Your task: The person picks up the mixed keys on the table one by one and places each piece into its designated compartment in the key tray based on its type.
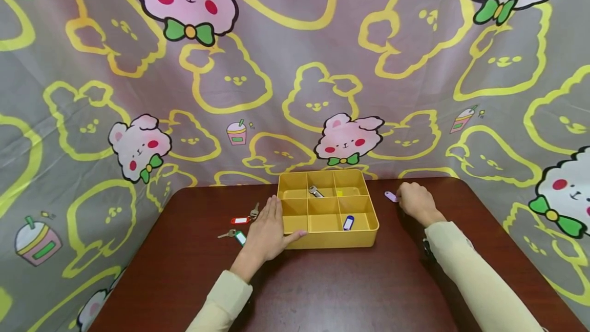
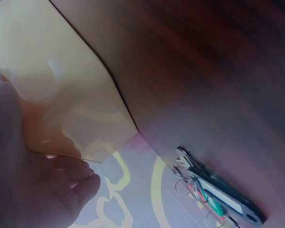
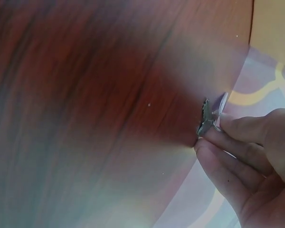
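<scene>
A yellow six-compartment box (image 1: pixel 329 240) sits on the table. My left hand (image 1: pixel 265 235) rests against its left side, fingers straight, thumb along the front rim. To the right of the box, my right hand (image 1: pixel 417 203) pinches a key (image 3: pixel 205 116) with a light purple tag (image 1: pixel 391 196), low at the tabletop. Inside the box, a blue key tag (image 1: pixel 349 223) leans in the front right compartment. A metal key (image 1: pixel 316 192) shows in the back middle one. Something small and yellow (image 1: pixel 339 193) is in the back right, its kind unclear.
Left of the box lie keys with a red tag (image 1: pixel 239 221) and a green tag (image 1: pixel 240 238). The left wrist view also shows a dark tag (image 2: pixel 223 195) beside them. A patterned curtain (image 1: pixel 286 81) hangs behind the brown table (image 1: pixel 322 291).
</scene>
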The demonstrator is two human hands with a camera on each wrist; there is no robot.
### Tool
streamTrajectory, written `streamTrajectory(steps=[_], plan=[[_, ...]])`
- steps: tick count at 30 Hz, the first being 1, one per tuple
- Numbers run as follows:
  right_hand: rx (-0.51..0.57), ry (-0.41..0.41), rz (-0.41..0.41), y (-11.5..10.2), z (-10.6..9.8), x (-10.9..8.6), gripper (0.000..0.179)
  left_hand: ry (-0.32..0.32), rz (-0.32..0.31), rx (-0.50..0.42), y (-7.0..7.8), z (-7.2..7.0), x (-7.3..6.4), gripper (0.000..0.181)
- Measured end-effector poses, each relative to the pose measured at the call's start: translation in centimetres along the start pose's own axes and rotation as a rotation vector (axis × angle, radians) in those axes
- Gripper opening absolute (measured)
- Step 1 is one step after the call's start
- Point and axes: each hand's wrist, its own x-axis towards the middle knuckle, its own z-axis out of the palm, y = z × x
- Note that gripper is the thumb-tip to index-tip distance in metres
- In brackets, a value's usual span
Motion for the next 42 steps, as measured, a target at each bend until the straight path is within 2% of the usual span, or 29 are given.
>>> streamTrajectory(steps=[6,13,23,39,42], plan=[[0.022,-0.005,-0.002,0.2,-0.3,0.1,0.023,0.003,0.000,0.011,0.0,0.0,0.0,0.120],[0.036,-0.005,-0.002,0.4,-0.4,-0.3,0.020,0.002,0.002,0.010,0.1,0.1,0.0,0.121],[0.045,0.038,-0.032,0.0,-1.2,-0.4,0.017,0.007,0.004,0.020,0.0,0.4,0.2,0.121],[0.138,0.125,-0.048,-0.8,-1.5,-0.5,0.015,0.006,0.007,0.026,0.1,0.3,0.0,0.121],[0.168,0.112,-0.032,-0.9,-1.7,-0.5,0.015,0.008,0.004,0.026,0.0,0.4,0.0,0.121]])
